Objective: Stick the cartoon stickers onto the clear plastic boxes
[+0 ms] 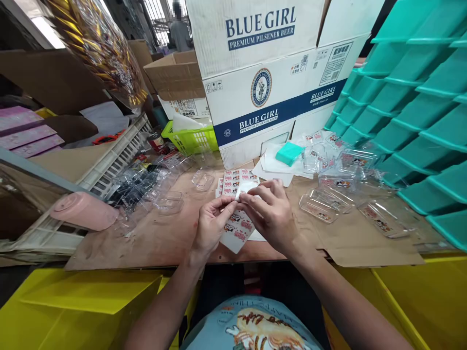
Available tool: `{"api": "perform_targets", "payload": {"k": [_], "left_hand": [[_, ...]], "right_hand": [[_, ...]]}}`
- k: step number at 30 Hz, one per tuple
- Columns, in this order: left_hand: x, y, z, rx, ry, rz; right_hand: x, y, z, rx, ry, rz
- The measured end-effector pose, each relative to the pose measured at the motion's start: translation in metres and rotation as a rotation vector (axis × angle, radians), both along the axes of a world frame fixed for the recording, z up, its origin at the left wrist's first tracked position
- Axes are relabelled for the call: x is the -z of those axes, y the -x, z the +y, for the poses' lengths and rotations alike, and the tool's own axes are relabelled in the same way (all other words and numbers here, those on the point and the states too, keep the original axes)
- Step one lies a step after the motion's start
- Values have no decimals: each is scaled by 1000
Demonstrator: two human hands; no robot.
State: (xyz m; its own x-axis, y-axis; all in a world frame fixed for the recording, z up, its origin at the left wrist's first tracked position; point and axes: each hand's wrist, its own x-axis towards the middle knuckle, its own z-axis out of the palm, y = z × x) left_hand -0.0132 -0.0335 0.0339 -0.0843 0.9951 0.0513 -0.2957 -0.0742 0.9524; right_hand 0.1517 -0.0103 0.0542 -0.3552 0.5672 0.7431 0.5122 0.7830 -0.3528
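Both hands meet over the middle of the table, pinching a sticker sheet [233,238] printed with small pink and cartoon labels. My left hand [212,221] grips the sheet's curled white edge between thumb and fingers. On the other side, my right hand [273,214] is closed on the same curled part, its fingertips almost touching the left ones. Whether a single sticker is lifting there, I cannot make out. Under and behind the hands lie more sticker sheets [230,181]. Clear plastic cases [321,206] with similar stickers on them rest to the right.
Unlabelled clear cases [170,201] pile up at left, near a pink cylinder [84,210]. A tall white beer carton [270,97] stands behind, beside a green basket [193,138]. Stacked turquoise trays [412,126] rise on the right. A turquoise block [289,153] sits on white paper.
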Motion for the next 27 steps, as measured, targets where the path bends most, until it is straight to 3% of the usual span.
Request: {"api": "perform_targets", "payload": {"k": [7, 12, 16, 21, 27], "left_hand": [[1, 1, -2, 12, -115, 152], [4, -6, 0, 15, -50, 83], [5, -11, 1, 9, 68, -46], [7, -11, 1, 74, 28, -52], [12, -15, 0, 90, -26, 6]], "right_hand": [[11, 11, 4, -71, 169, 278], [18, 5, 14, 13, 346, 503], [16, -3, 9, 0, 217, 334], [11, -5, -2, -53, 119, 129], [17, 5, 6, -27, 255, 334]]}}
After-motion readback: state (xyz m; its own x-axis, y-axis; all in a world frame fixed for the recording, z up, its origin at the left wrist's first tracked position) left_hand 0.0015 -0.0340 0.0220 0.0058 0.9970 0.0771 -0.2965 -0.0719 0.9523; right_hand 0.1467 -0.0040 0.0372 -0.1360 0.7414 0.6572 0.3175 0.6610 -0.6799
